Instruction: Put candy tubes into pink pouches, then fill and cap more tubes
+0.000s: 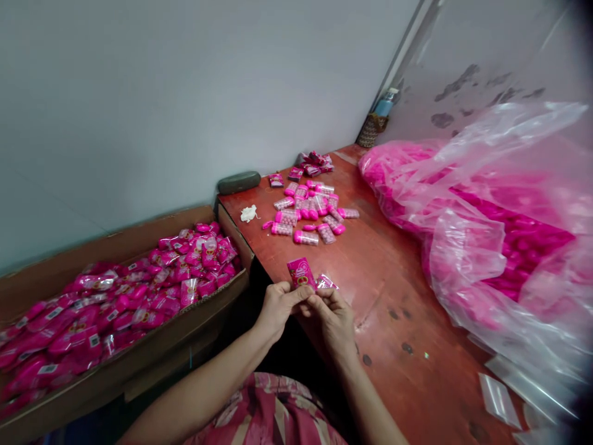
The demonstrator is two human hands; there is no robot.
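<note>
My left hand and my right hand meet over the near edge of a red-brown table. Together they pinch a small pink printed packet that stands upright between the fingertips. A bit of clear wrapper shows by the right fingers. Farther back on the table lies a cluster of small clear bottles with pink caps and pink balls inside. Several pink packets lie behind them.
A cardboard box at the left holds many filled pink packets. A big clear plastic bag of pink items covers the table's right side. A dark case, a white scrap and empty clear sleeves lie about.
</note>
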